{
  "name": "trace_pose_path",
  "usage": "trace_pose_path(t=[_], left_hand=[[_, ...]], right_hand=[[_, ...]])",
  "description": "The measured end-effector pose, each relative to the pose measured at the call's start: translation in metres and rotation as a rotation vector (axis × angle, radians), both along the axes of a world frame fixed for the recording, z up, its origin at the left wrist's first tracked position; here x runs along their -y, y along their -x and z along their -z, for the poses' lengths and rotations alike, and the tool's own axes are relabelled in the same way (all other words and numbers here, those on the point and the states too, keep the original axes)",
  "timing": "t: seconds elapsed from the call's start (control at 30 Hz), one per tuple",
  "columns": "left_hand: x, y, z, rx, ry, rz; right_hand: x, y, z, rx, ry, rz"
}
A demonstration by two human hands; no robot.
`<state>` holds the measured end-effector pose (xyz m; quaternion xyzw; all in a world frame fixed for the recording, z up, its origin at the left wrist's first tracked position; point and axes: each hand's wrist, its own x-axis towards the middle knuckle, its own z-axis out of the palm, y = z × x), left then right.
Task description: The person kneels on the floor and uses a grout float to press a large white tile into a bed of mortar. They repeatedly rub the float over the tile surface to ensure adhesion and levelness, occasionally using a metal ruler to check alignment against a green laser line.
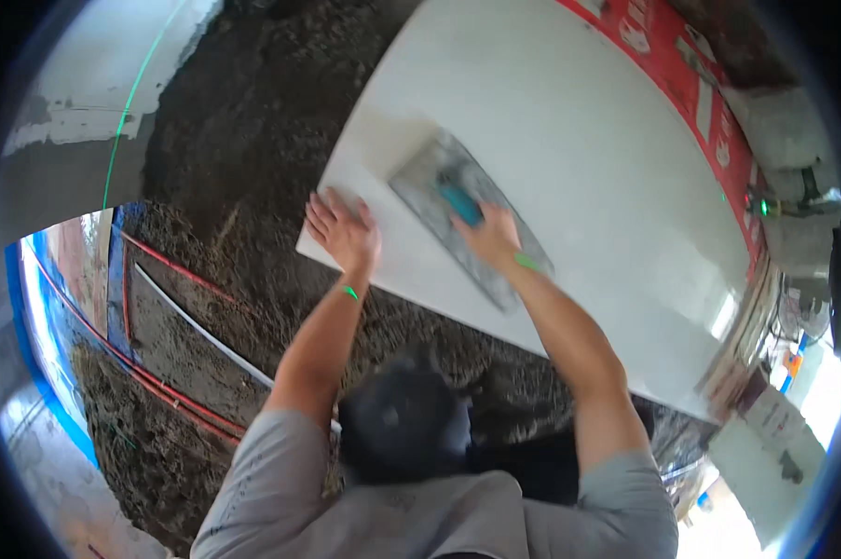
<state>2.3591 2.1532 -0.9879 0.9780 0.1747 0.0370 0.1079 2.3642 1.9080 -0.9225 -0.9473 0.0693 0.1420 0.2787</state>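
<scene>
A large glossy white tile [616, 177] spreads across the middle and right, its near-left corner over dark wet mortar. My left hand [344, 231] lies flat near that corner, fingers spread on the surface and holding nothing. To its right, my right hand [493, 235] is wrapped round the teal handle [460, 202] of a rectangular grey hand float [430, 182]. The float rests slantwise on the tile, its plate smeared with grey. Its underside is hidden. Green laser light falls across both wrists.
Dark rough mortar [252, 112] covers the surface beyond the tile's left edge. Red pipes [150, 382] and a white pipe [201, 328] run at lower left. Red printed wrapping [686, 84] borders the far right edge, near a device with a green light [763, 207].
</scene>
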Motion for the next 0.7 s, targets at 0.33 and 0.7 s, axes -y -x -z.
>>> trace_pose_path(t=[0.33,0.7], left_hand=[[0.004,-0.002,-0.004,0.024,0.032,0.002],[0.0,-0.003,-0.002,0.079,0.007,0.001]], right_hand=[[0.052,0.105,-0.009,0.117,-0.305,-0.007],[0.093,0.134,-0.068,0.182,-0.586,-0.218]])
